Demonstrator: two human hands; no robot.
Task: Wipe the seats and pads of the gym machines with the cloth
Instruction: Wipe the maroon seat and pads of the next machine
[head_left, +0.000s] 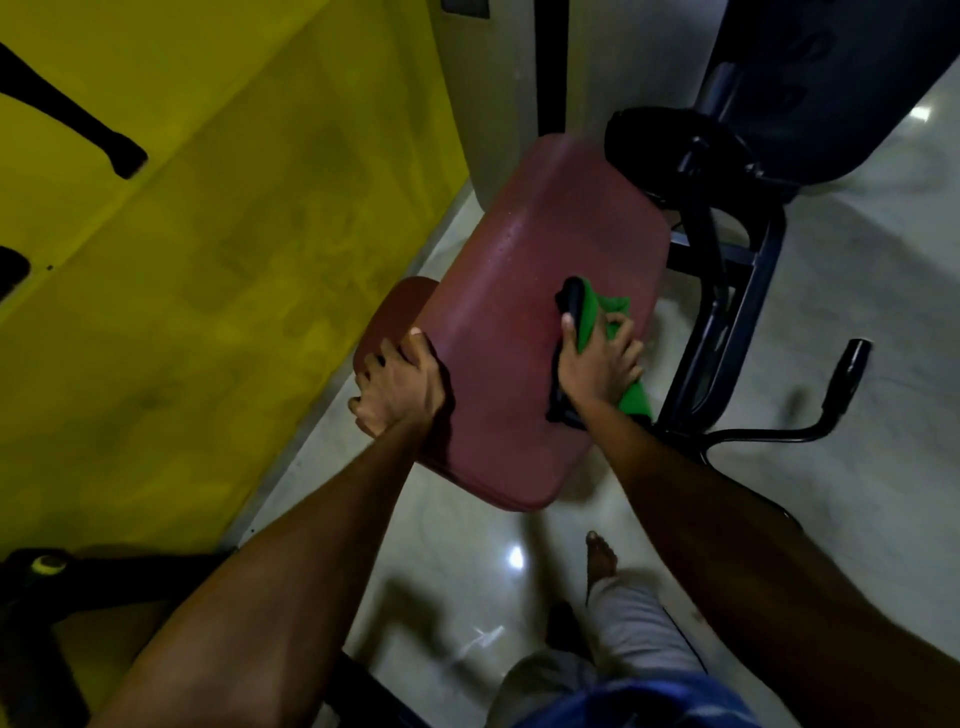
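Observation:
A dark red padded seat (524, 291) of a gym machine tilts across the middle of the view, with small droplets on its upper part. My right hand (597, 364) grips a green cloth (597, 312) bunched with a black part and holds it against the pad's right side. My left hand (400, 384) grips the pad's left edge, fingers curled round it. A smaller red pad (395, 312) shows just behind that edge, partly hidden.
A yellow wall (218, 234) runs along the left. The machine's black metal frame (727, 291) and a black-tipped lever (852, 364) stand to the right on a glossy pale floor (857, 260). A dark padded part (841, 78) sits top right. My bare foot (600, 558) is below the pad.

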